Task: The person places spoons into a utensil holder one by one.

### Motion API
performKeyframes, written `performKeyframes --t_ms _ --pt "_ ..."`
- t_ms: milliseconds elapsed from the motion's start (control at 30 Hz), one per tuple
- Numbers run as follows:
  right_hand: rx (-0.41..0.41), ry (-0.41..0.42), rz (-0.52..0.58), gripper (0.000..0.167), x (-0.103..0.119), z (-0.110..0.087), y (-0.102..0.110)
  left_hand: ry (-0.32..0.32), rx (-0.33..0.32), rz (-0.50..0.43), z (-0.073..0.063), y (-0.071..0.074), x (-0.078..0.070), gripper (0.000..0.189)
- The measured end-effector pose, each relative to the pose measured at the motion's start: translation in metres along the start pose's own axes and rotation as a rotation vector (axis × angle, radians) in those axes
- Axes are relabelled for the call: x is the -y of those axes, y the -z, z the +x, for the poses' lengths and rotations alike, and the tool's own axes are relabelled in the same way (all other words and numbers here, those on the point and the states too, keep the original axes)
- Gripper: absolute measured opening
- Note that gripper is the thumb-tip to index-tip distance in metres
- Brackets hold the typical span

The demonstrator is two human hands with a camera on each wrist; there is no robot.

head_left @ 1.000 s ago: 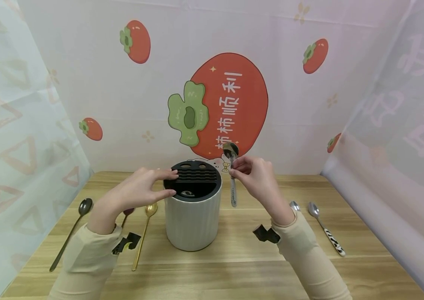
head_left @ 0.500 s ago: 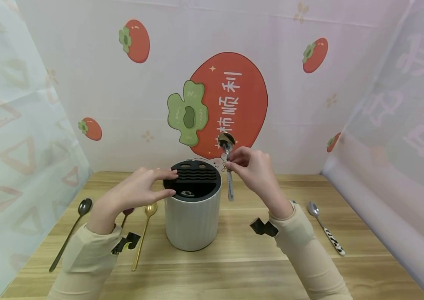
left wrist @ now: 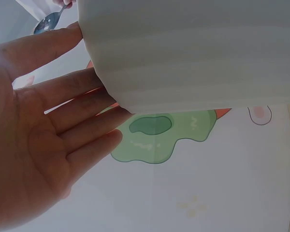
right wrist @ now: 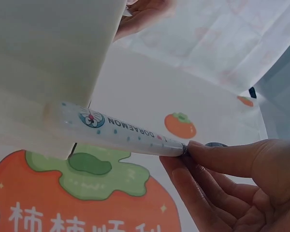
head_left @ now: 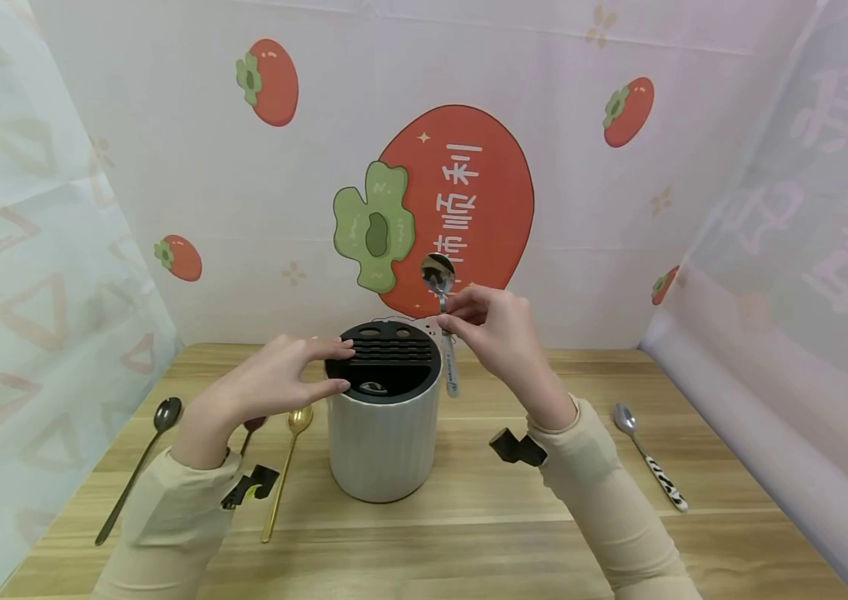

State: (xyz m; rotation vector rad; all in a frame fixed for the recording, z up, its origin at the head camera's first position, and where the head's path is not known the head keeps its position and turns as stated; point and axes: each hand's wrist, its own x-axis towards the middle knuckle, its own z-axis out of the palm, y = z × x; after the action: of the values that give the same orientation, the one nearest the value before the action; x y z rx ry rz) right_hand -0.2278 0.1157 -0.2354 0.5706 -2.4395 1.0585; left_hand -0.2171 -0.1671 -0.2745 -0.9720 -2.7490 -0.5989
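My right hand (head_left: pixel 494 329) pinches a spoon (head_left: pixel 450 358) between thumb and fingers, bowl up and handle hanging down, at the right side of a white ribbed utensil holder (head_left: pixel 382 450). In the right wrist view the spoon's pale handle (right wrist: pixel 125 135) carries a printed cartoon face and lettering. The holder has a black lid (head_left: pixel 393 393) with round holes, slots and a wide half-round opening, where something shiny shows inside. My left hand (head_left: pixel 273 379) rests its straight fingertips on the lid's left rim; the left wrist view shows its fingers (left wrist: pixel 82 101) spread beside the holder's wall.
On the wooden table (head_left: pixel 469 533) lie a black spoon (head_left: pixel 140 467), a dark reddish spoon (head_left: pixel 253 425) partly hidden by the left arm, and a gold spoon (head_left: pixel 288 467). A spoon with a cow-patterned handle (head_left: pixel 652 458) lies at right. Printed cloth (head_left: pixel 581 250) stands behind.
My right hand has moved left and upward with the spoon, bringing it over to the holder's right edge. The left hand stays on the lid.
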Motion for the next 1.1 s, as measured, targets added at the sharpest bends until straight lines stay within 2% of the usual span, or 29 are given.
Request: performKeyframes --t_ms 367,1100 --pt "-0.015 0.022 0.026 0.016 0.008 0.006 -0.002 -0.020 -0.017 0.011 0.001 0.000 0.001 0.040" --pt "-0.063 0.039 0.119 0.015 0.015 0.015 -0.009 -0.010 -0.013 0.000 0.000 0.000 0.001 0.040"
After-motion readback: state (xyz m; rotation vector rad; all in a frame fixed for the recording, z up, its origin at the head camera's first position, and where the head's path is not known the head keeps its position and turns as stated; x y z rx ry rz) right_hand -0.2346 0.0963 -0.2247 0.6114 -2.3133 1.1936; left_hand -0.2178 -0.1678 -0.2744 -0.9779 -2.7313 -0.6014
